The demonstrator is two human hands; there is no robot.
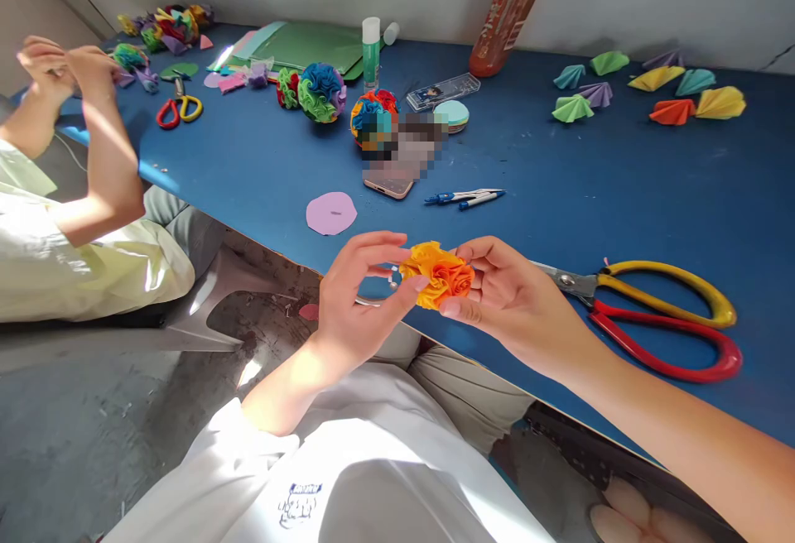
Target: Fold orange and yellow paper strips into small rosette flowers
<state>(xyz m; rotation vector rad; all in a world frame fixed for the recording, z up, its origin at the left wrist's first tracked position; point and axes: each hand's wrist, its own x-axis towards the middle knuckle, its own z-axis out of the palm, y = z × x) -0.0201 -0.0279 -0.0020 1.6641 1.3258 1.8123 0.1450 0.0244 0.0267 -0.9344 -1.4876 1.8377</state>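
Both hands are pinched on the orange paper flower (438, 273) just off the near edge of the blue table (621, 187): left hand (351, 301) fingertips clamp its left side, right hand (509, 299) grips the right. Petals look mostly fluffed already, maybe a few left to open. The big scissors (658, 315) lie right of the flower.

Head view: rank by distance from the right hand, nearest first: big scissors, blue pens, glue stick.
From the right hand:
1. Big scissors, beside it on the right, blade tip at the hand.
2. Blue pens, just beyond, mid-table.
3. Glue stick, upright near the back wall, up and to the left.
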